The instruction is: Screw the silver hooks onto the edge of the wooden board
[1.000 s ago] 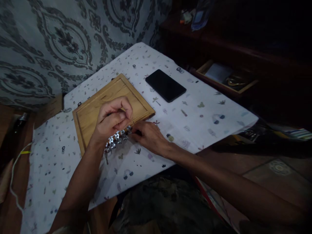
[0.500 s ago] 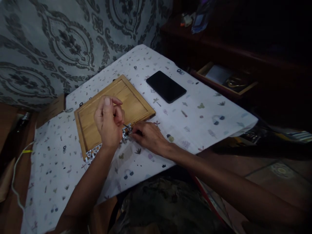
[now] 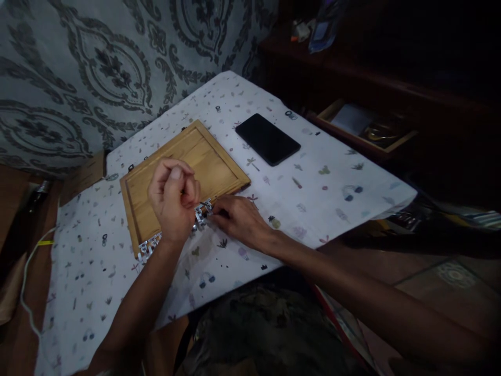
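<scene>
My left hand [image 3: 172,196] is raised over a framed wooden panel [image 3: 211,159], its fingers curled in and the thumb bent over them. A thin dark rod [image 3: 203,204] shows at the lower right side of this hand; its other end is hidden behind the fingers. My right hand [image 3: 235,215] rests by the panel's near edge, thumb and fingertips pinched together at the shiny metal fittings [image 3: 201,214] there. Whatever sits between those fingertips is too small to make out. More metal fittings [image 3: 146,248] line the same edge at its left end.
A black phone [image 3: 268,139] lies on the patterned white tablecloth [image 3: 297,193], right of the panel. Beyond the table's right side stands an open drawer [image 3: 366,125]. A pale cable [image 3: 25,303] hangs at the left, near a piece of cardboard [image 3: 84,177].
My left hand has turned slightly and its fingers have curled in more. My right hand stays at the metal fittings. The panel and phone have not moved on the table.
</scene>
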Motion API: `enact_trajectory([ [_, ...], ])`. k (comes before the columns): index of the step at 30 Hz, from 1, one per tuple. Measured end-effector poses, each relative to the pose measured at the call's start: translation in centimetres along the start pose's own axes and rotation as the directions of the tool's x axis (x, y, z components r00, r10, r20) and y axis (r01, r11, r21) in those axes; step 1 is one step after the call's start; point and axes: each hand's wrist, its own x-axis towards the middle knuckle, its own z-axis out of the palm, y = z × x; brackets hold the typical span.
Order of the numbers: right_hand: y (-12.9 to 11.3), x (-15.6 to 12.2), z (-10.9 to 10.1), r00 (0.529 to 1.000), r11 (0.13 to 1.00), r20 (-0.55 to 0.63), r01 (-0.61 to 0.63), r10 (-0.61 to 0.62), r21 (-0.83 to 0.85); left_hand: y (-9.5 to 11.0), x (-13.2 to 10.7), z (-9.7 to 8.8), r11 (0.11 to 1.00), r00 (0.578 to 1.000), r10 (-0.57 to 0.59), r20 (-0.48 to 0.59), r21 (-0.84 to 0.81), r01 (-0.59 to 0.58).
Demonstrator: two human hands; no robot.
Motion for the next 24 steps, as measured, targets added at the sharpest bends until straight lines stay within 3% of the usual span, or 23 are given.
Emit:
enact_trajectory([
  [3,0.12,0.05,0.09,1.000,1.000,-0.013,0.012,-0.012,-0.017,0.60,-0.09,-0.03,0.998,0.994,0.061,-0.086,0.027,-0.059],
  [11,-0.07,0.02,-0.03,1.000,1.000,0.011,-0.013,0.013,-0.007,0.35,-0.03,-0.24,0.998,0.991,0.007,-0.132,0.065,0.001],
  [20,-0.30,0.06,-0.17,0.999,0.999,0.017,-0.031,0.031,-0.020,-0.04,0.12,-0.51,0.999,0.996,0.020,-0.088,0.027,-0.018],
  [24,-0.19,0.02,-0.18,1.000,1.000,0.004,-0.006,0.006,-0.017,0.28,0.11,-0.56,0.998,0.998,-0.055,0.011,0.040,0.055],
])
